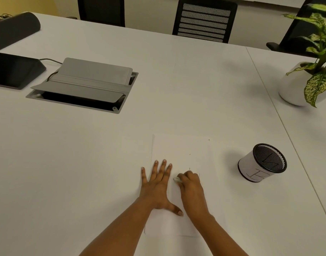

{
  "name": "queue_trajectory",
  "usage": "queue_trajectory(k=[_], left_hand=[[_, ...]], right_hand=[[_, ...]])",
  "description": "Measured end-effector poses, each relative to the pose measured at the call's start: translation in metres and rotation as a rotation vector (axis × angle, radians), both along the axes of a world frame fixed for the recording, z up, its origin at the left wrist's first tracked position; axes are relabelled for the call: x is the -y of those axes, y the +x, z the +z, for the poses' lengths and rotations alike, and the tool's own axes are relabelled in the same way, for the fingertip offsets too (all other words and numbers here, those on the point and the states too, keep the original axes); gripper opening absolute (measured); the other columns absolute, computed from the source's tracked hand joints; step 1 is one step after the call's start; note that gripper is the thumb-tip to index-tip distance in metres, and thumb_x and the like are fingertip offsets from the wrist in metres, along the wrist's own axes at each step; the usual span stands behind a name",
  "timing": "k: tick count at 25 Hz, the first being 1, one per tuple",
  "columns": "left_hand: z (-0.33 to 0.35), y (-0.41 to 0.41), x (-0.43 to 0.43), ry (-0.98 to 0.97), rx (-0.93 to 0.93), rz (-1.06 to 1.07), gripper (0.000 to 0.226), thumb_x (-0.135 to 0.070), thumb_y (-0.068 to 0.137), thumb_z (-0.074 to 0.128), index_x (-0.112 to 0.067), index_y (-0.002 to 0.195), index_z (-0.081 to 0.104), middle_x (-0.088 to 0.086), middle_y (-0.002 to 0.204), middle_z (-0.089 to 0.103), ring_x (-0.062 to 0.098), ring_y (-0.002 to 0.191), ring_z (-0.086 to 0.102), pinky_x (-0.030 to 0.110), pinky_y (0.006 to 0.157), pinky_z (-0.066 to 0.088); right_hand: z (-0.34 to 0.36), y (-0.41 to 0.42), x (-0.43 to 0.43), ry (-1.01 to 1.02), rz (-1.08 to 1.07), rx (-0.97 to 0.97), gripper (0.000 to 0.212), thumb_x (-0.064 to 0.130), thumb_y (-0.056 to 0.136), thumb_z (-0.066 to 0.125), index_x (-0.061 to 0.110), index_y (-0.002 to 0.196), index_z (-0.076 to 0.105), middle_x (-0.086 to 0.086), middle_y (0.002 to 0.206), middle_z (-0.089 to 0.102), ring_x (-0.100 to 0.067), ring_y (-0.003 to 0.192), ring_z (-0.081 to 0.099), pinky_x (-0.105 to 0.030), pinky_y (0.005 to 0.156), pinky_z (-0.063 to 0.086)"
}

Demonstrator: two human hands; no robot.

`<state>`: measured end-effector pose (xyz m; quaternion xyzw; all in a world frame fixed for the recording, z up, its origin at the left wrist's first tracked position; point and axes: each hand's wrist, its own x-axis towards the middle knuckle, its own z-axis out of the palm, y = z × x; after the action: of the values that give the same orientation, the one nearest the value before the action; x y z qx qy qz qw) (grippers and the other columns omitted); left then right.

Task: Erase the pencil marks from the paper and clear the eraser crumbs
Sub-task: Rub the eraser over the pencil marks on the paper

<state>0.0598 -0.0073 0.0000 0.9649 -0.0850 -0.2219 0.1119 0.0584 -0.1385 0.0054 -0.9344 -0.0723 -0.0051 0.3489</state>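
Observation:
A white sheet of paper (182,148) lies on the white table in front of me. My left hand (157,183) presses flat on its left part, fingers spread and straight. Beside it, my right hand (191,187) curls its fingers round a small white eraser (176,179), whose tip sticks out to the left and touches the paper. A few faint dark specks (189,154) show on the sheet above my right hand. Pencil marks are too faint to make out.
A mesh pen cup (262,163) stands to the right of the paper. A potted plant (306,84) sits at the far right. A grey cable box with its lid up (84,84) and a dark device (12,71) are at the left. Chairs line the far edge.

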Motion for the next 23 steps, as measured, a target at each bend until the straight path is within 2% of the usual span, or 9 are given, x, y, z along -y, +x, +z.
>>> queue_trajectory(k=[2, 5, 9, 11, 14, 19, 23], left_hand=[[0.001, 0.0, 0.002, 0.006, -0.008, 0.005, 0.141, -0.082, 0.048, 0.061, -0.024, 0.14, -0.029, -0.003, 0.144, -0.04, 0.021, 0.129, -0.041, 0.057, 0.099, -0.027], [0.002, 0.001, 0.002, 0.018, -0.017, -0.002, 0.14, -0.081, 0.049, 0.061, -0.023, 0.139, -0.029, -0.004, 0.14, -0.043, 0.022, 0.128, -0.042, 0.059, 0.1, -0.025], [0.0, 0.001, 0.0, 0.02, -0.011, -0.022, 0.14, -0.083, 0.049, 0.059, -0.025, 0.138, -0.031, -0.002, 0.142, -0.043, 0.023, 0.128, -0.043, 0.057, 0.097, -0.028], [-0.001, 0.001, 0.0, 0.029, -0.006, -0.022, 0.139, -0.085, 0.049, 0.057, -0.025, 0.138, -0.031, -0.001, 0.143, -0.042, 0.023, 0.128, -0.043, 0.057, 0.096, -0.029], [-0.001, 0.001, 0.001, 0.023, -0.014, -0.002, 0.139, -0.084, 0.048, 0.058, -0.026, 0.138, -0.031, -0.004, 0.138, -0.045, 0.021, 0.127, -0.043, 0.059, 0.095, -0.029], [0.0, 0.001, 0.004, 0.028, -0.041, 0.016, 0.14, -0.081, 0.048, 0.062, -0.026, 0.137, -0.032, -0.006, 0.133, -0.047, 0.021, 0.127, -0.043, 0.062, 0.094, -0.027], [0.001, 0.002, 0.002, 0.014, -0.044, 0.007, 0.141, -0.082, 0.047, 0.062, -0.025, 0.137, -0.032, -0.005, 0.134, -0.047, 0.022, 0.127, -0.043, 0.062, 0.095, -0.027]], right_hand=[[-0.002, -0.02, 0.004, -0.096, 0.087, 0.071, 0.013, 0.006, 0.078, 0.065, 0.005, 0.091, 0.065, -0.001, 0.083, 0.056, -0.002, 0.076, 0.045, -0.008, 0.064, 0.036], [-0.005, -0.031, 0.01, -0.217, 0.162, 0.143, 0.031, 0.008, 0.055, 0.081, 0.009, 0.083, 0.069, -0.001, 0.073, 0.063, -0.017, 0.066, 0.055, -0.021, 0.052, 0.047], [-0.006, 0.009, 0.002, -0.214, 0.029, 0.229, 0.009, 0.005, 0.07, 0.067, 0.006, 0.079, 0.069, -0.004, 0.069, 0.061, -0.02, 0.066, 0.055, -0.028, 0.049, 0.048], [-0.007, 0.025, -0.001, -0.203, 0.018, 0.189, 0.01, -0.003, 0.072, 0.069, 0.003, 0.079, 0.067, -0.007, 0.071, 0.06, -0.022, 0.069, 0.053, -0.031, 0.051, 0.05], [-0.01, 0.019, -0.002, -0.152, 0.007, 0.147, 0.009, -0.005, 0.078, 0.063, 0.001, 0.083, 0.067, -0.011, 0.077, 0.061, -0.02, 0.075, 0.046, -0.03, 0.058, 0.047], [-0.009, -0.03, 0.009, -0.163, 0.113, 0.113, 0.024, -0.002, 0.061, 0.078, 0.005, 0.081, 0.068, -0.004, 0.075, 0.061, -0.014, 0.071, 0.043, -0.016, 0.056, 0.037], [-0.009, -0.018, 0.013, -0.206, 0.111, 0.143, 0.015, 0.003, 0.066, 0.077, 0.007, 0.078, 0.07, -0.003, 0.07, 0.061, -0.016, 0.069, 0.048, -0.025, 0.051, 0.047]])
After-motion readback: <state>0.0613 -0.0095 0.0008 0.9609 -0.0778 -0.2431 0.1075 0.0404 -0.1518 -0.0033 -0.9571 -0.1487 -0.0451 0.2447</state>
